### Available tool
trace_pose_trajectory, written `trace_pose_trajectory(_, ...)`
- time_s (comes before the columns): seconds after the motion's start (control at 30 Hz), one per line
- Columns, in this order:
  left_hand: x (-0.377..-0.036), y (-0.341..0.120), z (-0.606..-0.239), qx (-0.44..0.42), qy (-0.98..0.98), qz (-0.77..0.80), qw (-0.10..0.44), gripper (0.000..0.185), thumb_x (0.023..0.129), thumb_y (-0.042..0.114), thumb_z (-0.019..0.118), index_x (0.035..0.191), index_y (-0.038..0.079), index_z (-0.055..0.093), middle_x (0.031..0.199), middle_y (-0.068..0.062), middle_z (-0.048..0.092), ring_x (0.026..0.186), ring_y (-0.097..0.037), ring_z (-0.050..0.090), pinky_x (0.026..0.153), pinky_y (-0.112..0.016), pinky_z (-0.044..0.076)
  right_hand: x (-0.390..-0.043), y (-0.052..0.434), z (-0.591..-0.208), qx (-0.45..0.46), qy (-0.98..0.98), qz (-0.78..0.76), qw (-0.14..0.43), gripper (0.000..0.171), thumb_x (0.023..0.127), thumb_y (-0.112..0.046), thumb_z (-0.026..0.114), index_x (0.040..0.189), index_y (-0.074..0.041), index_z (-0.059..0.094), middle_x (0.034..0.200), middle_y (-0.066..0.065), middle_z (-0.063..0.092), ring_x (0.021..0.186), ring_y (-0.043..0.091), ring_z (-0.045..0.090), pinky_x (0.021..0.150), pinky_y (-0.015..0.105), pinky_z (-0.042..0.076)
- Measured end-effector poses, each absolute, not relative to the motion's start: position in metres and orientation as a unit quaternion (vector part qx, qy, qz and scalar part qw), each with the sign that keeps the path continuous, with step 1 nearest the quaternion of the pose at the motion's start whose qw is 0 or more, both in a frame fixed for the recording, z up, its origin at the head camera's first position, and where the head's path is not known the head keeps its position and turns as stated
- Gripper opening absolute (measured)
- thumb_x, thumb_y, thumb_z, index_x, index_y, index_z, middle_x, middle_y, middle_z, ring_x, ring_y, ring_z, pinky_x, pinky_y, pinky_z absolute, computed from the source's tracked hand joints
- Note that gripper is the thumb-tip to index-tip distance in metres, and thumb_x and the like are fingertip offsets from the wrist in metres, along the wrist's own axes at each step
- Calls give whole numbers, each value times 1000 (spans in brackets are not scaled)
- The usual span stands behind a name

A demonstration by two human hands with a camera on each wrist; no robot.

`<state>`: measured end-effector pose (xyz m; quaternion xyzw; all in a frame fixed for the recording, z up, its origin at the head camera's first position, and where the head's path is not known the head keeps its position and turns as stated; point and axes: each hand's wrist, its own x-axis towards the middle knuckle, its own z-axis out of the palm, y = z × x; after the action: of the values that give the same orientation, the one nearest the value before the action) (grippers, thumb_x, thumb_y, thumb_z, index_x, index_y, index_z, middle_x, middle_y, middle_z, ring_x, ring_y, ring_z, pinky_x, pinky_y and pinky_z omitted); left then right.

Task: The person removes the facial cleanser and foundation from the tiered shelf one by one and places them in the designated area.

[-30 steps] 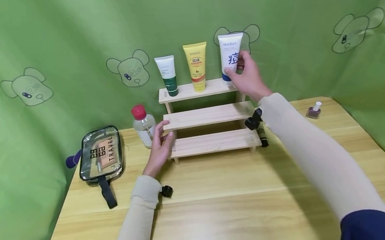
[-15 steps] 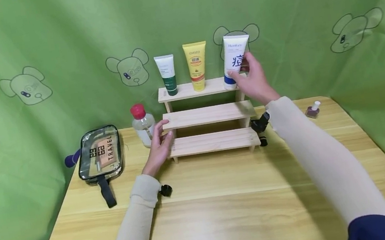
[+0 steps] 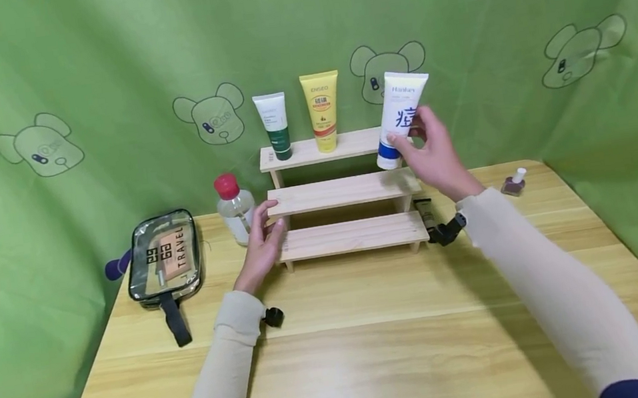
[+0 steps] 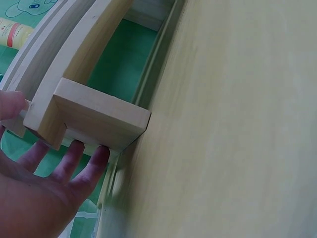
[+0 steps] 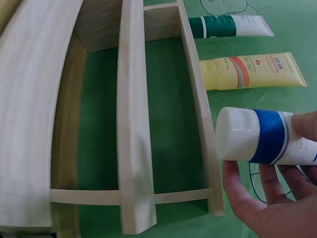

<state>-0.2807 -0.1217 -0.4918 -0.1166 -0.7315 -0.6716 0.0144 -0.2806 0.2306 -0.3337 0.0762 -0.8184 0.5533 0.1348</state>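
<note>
OK, so your right hand (image 3: 437,156) is clamping the white tube (image 3: 401,111): thumb pressing the label face, fingers wrapping round the far side. Tube is tilting, flat end up and leaning right, blue-banded cap down. It's hanging in front of the top shelf (image 3: 354,145) at its right end, above the middle shelf (image 3: 342,191); can't tell if the cap is touching the wood. Right forearm is running diagonally up from the lower right corner, that hand sitting well above the other. Your left hand (image 3: 261,253) is resting at the left end of the rack (image 3: 354,237), fingers spreading apart, tips touching wood. Left forearm is angling up from the bottom edge. The yellow tube (image 3: 322,111) and green-and-white tube (image 3: 274,124) are standing upright on the top shelf. Red-capped bottle (image 3: 235,213) is standing just beside your left hand.
</note>
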Motion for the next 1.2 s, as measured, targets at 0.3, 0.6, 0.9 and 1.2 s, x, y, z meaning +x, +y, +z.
trace_pose_trajectory(0.3,-279,-122,-491,-116,-732,-671,13,48,114,15,54,159,28,44,173,-14,38,138,-42,55,117,-58,48,-256,243,-358,62,-816,560,132,53,112,-24,62,157,-1,43,150,18,58,134,24,58,126,44,46)
trace_pose_trajectory(0.6,-279,-122,-490,-110,-734,-670,11,47,114,16,54,159,30,45,172,-15,41,138,-45,56,116,-58,48,-235,260,-380,38,-825,555,103,60,113,-32,59,161,0,40,154,23,57,134,20,59,117,29,53)
trace_pose_trajectory(0.9,-278,-121,-490,-115,-734,-670,14,48,114,16,54,159,28,44,171,-15,40,137,-41,56,117,-56,48,-212,263,-394,57,-802,589,79,61,115,-29,55,162,4,36,150,26,55,116,-3,62,92,14,60)
trace_pose_trajectory(1.2,-279,-122,-491,-116,-735,-668,15,48,114,16,54,159,29,44,171,-15,41,138,-43,56,117,-58,48,-193,269,-415,63,-813,575,66,58,116,-26,53,161,7,38,153,34,55,116,-10,59,94,9,56)
